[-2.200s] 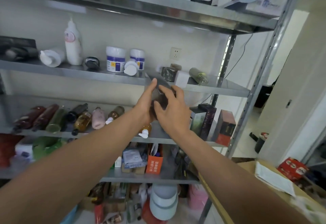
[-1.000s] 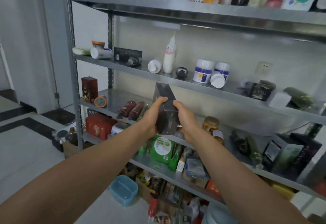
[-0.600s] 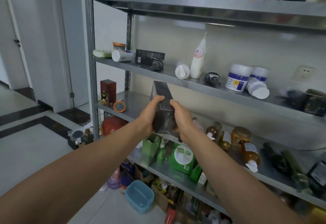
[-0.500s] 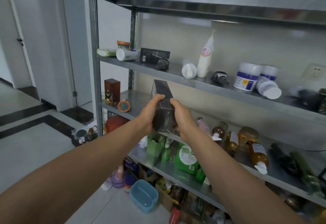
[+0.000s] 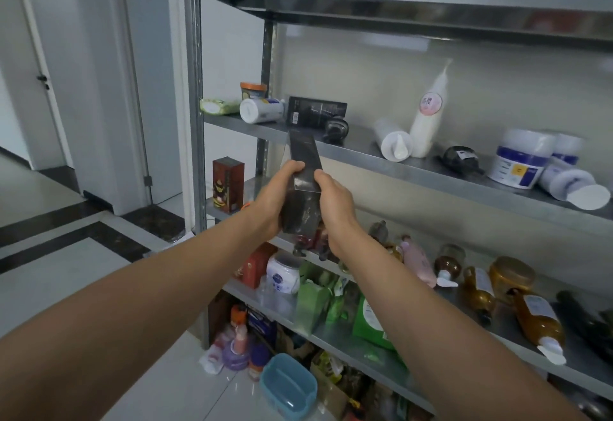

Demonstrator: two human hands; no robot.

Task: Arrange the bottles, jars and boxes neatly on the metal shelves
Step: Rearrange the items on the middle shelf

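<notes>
A tall dark glossy box (image 5: 303,168) is held upright in front of the metal shelves (image 5: 431,168). My left hand (image 5: 277,198) grips its left side and my right hand (image 5: 333,203) grips its right side, fingers curled over the edges. The box's top reaches the front edge of the second shelf from the top. Behind it on that shelf lies another black box (image 5: 315,111) beside a fallen white jar (image 5: 262,110). A red-brown box (image 5: 228,184) stands upright on the shelf below, at its left end.
Bottles lie on their sides along the lower shelf (image 5: 537,318). White and blue tubs (image 5: 524,157) and a white squeeze bottle (image 5: 429,112) occupy the second shelf. Green packets (image 5: 318,298) fill a lower shelf. A blue container (image 5: 288,384) sits on the floor. A door is at left.
Both hands have carried the dark box leftward along the shelves, from the right end toward the left end. The grip stays the same.
</notes>
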